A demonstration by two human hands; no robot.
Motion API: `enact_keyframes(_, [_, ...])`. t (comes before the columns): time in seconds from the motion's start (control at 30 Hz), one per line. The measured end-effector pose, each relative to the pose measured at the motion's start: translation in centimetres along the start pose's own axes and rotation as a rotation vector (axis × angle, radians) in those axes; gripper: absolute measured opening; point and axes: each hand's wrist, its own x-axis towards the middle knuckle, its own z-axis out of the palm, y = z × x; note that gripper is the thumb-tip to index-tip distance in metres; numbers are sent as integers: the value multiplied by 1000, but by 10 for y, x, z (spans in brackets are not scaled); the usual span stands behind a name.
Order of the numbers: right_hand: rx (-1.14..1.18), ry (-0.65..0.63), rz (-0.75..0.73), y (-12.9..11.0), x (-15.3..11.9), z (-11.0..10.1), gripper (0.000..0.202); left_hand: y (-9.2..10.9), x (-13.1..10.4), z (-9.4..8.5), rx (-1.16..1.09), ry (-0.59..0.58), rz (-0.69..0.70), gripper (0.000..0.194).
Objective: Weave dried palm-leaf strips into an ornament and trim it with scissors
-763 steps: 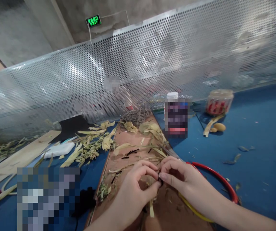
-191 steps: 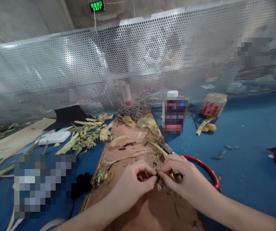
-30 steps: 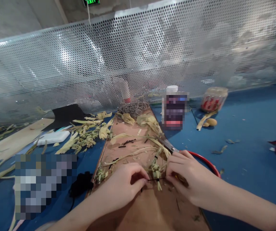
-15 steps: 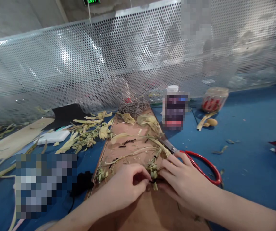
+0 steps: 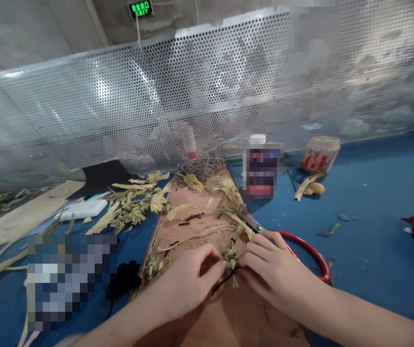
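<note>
A small bundle of dried green plant pieces [image 5: 231,258] lies on the brown board [image 5: 188,233], with black thread [image 5: 223,282] around its lower end. My left hand [image 5: 201,272] is at the bundle's left side, thumb and index finger pinched together at its edge. On the other side, my right hand [image 5: 265,260] has its fingers bent and closed against the bundle near the thread. Whether the fingertips grip thread or plant is too small to tell. Red-handled scissors [image 5: 318,253] lie beyond my right hand, blades on the board's edge.
Dried leaves [image 5: 131,209] and a white case [image 5: 84,209] lie to the left, near black yarn [image 5: 123,279]. A bottle [image 5: 257,139] and a clear jar [image 5: 320,154] stand behind, before the perforated metal screen [image 5: 207,82].
The view has tilted up slightly. My left fingertips have shifted a little up along the bundle, and a black thread end now shows below them. My right hand has hardly moved.
</note>
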Motion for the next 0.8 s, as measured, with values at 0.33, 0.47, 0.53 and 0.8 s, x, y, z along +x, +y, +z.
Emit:
enact_keyframes(0.33, [-50,84,-101,11,2,12,15,-3,15,4,150,-138,43,19])
enact_keyframes(0.47, [-172,91,-199,16,-1,16,18,-7,22,6,154,-193,19,9])
enact_keyframes(0.53, [-217,75,-244,17,-1,15,21,-10,23,6,119,-212,32,8])
enact_keyframes(0.8, [-226,26,-211,18,-9,20,27,-17,23,7,19,-235,94,23])
